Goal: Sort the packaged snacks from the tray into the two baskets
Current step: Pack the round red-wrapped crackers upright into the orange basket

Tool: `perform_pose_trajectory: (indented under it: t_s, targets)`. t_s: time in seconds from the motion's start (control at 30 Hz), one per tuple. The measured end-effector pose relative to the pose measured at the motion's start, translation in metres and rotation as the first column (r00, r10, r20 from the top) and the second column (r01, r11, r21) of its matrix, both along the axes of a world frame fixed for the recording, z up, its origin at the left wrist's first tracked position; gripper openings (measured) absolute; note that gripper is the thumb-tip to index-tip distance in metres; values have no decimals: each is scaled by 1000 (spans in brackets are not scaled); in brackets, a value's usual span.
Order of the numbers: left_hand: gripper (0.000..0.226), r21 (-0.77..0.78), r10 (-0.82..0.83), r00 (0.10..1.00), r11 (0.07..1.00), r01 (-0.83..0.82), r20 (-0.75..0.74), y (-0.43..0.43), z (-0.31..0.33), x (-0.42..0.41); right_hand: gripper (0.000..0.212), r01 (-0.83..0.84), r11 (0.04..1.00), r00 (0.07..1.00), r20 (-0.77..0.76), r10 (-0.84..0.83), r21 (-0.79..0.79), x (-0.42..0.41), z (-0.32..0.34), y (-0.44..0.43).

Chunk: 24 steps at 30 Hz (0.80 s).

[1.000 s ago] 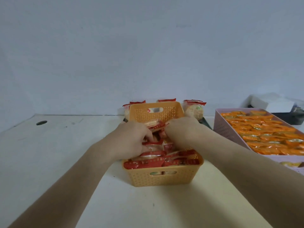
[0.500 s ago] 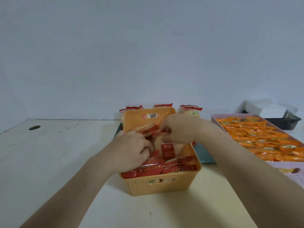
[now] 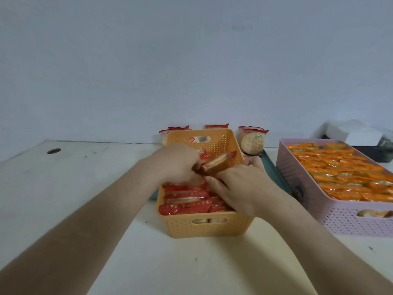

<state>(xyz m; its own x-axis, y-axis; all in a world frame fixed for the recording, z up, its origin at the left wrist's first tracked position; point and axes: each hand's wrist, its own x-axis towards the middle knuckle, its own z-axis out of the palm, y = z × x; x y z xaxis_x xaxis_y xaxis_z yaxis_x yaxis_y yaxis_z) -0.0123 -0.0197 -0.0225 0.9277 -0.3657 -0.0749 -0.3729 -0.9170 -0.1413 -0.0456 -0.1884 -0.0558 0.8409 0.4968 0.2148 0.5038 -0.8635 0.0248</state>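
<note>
Nearly full, the orange basket (image 3: pixel 207 227) sits nearest on the surface; above it both hands (left hand (image 3: pixel 176 165), right hand (image 3: pixel 240 188)) pinch one red-wrapped snack (image 3: pixel 214 165). Beyond, a few packets (image 3: pixel 251 141) wait on the tray (image 3: pixel 274 167); the pink basket (image 3: pixel 340 218) brims.

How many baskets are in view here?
2. The orange basket sits at centre under both hands, packed with red-wrapped snacks. The pink basket stands to its right, filled with orange packets and cut off by the frame edge. None looks hidden.

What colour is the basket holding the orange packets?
Pale pink basket, with a perforated wall, clearest in the head view.
</note>
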Motion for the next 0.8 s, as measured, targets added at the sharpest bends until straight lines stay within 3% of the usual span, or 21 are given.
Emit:
perform_pose_trajectory:
  t_s: [0.17,0.33,0.5,0.6,0.8]
  targets:
    - [29,175,86,963,984,-41,-257,-13,-7,7,47,-24,998,998,60,20,63,-6,-5,1]
    - [31,183,72,984,982,-41,-165,-10,-15,13,58,-42,998,998,54,39,57,-7,-4,0]
    - [32,71,-8,989,997,-2,145,-2,-11,10,49,-37,988,998,57,29,150,-4,-8,-1]
    - [20,-116,62,962,993,-32,267,8,-1,-2,38,-14,963,1000,29,6,269,-3,-8,-3]
    - [11,-276,13,998,961,5,64,18,5,-28,6,1,877,999,-34,18,481,-2,-9,-4]
